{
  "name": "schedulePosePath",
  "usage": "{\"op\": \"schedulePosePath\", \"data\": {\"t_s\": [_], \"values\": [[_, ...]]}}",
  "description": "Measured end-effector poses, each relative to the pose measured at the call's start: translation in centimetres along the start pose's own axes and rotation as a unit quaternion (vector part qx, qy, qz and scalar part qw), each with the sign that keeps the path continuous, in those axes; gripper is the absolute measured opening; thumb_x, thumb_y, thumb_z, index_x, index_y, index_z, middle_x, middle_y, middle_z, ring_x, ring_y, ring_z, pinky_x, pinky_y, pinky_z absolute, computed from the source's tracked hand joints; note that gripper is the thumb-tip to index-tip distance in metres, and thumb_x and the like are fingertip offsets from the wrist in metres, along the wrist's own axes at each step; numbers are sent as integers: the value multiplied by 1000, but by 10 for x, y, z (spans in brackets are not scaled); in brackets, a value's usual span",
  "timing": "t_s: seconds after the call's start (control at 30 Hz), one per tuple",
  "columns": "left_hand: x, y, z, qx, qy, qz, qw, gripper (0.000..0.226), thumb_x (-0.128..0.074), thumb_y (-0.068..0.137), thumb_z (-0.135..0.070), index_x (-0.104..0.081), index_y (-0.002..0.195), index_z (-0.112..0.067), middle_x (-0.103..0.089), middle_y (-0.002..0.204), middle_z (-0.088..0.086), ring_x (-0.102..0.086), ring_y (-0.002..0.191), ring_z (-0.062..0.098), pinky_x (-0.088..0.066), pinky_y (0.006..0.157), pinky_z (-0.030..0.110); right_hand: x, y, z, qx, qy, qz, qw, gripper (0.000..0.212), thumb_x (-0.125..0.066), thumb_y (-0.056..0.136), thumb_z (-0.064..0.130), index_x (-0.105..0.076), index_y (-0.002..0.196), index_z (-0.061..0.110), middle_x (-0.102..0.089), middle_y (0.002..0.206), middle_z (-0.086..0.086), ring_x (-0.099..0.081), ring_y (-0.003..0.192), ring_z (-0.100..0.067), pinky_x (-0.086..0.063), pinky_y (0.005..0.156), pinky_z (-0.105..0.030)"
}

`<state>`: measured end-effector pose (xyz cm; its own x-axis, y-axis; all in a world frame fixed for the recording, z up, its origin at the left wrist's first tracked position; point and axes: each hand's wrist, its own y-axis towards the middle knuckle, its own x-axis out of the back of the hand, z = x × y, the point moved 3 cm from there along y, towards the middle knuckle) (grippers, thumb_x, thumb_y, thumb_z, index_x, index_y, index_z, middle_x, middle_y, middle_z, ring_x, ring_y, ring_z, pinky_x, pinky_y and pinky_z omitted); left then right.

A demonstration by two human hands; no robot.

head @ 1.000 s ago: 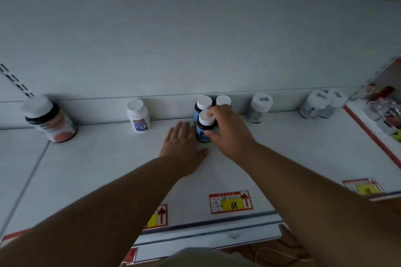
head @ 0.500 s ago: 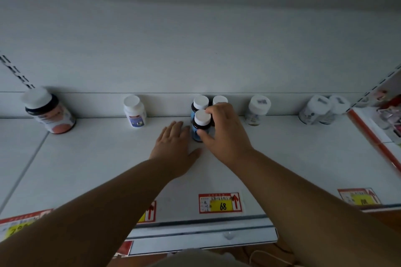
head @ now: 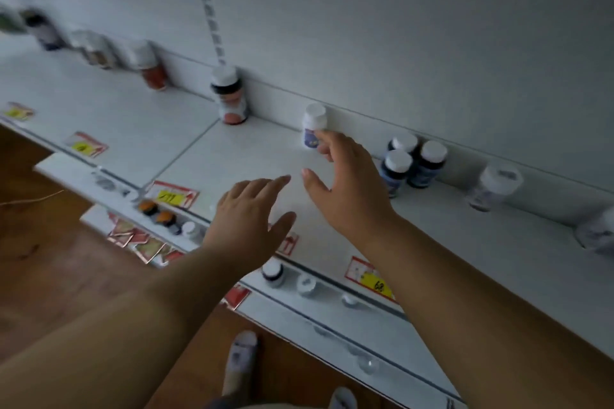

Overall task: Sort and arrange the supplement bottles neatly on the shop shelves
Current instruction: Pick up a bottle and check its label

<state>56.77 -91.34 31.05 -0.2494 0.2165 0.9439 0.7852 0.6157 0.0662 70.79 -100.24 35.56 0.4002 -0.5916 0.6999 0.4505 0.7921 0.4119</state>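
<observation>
Three dark blue bottles [head: 412, 163] with white caps stand in a tight cluster at the back of the white shelf [head: 206, 156]. Left of them stands a small white bottle [head: 313, 124] with a purple label. My right hand [head: 345, 183] hovers open above the shelf, its fingertips just in front of the small white bottle; whether they touch it I cannot tell. My left hand [head: 252, 209] is open, palm down, over the shelf's front half, holding nothing. A larger bottle with a dark band and an orange label [head: 230, 98] stands further left.
Several more bottles [head: 99, 50] line the back wall at the far left, blurred. Two clear bottles [head: 491, 188] stand to the right. Price tags [head: 172, 197] run along the shelf's front edge. A lower shelf [head: 166, 219] holds small bottles. Below are a wooden floor and socked feet [head: 241, 362].
My right hand let go of the front blue bottle and moved left toward the small white bottle. My left hand lifted and slid left. The view swung left and tilted.
</observation>
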Motion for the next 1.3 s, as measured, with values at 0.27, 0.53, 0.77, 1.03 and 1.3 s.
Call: {"op": "schedulePosePath", "data": {"t_s": [0.27, 0.53, 0.77, 1.03, 1.3], "values": [[51, -62, 133, 101, -40, -92, 990, 60, -54, 92, -49, -38, 145, -27, -57, 134, -3, -46, 127, 24, -37, 105, 39, -103, 36, 120, 75, -3, 111, 991, 43, -62, 92, 31, -51, 131, 15, -50, 132, -4, -53, 114, -17, -46, 93, -27], [128, -126, 324, 170, -2, -87, 982, 59, -36, 84, -55, -50, 137, -32, -53, 131, -4, -49, 121, 23, -43, 100, 42, -255, 78, 273, 84, 49, 174, 980, 35, -60, 94, 34, -50, 126, 26, -47, 127, 5, -50, 107, -8, -44, 79, -16], [152, -123, 432, 223, -38, -101, 969, 60, -53, 87, -47, -40, 143, -31, -55, 131, -5, -48, 120, 22, -41, 100, 40, -347, 123, 331, 69, 71, 238, 966, 48, -61, 94, 33, -41, 137, 33, -49, 129, 8, -52, 110, -8, -37, 72, -6], [177, -79, 571, 286, -53, -72, 954, 63, -52, 92, -54, -28, 147, -39, -43, 146, -11, -37, 135, 16, -36, 108, 36, -485, 201, 368, 111, 83, 250, 958, 46, -60, 92, 43, -39, 133, 36, -49, 133, 8, -53, 113, -9, -55, 91, -33], [209, -59, 730, 324, -80, -59, 941, 57, -51, 93, -50, -32, 146, -40, -43, 144, -9, -37, 133, 16, -35, 107, 36, -633, 267, 433, 107, 74, 299, 945, 44, -61, 93, 38, -44, 132, 31, -46, 133, 7, -45, 111, -2, -42, 79, -9]]}}
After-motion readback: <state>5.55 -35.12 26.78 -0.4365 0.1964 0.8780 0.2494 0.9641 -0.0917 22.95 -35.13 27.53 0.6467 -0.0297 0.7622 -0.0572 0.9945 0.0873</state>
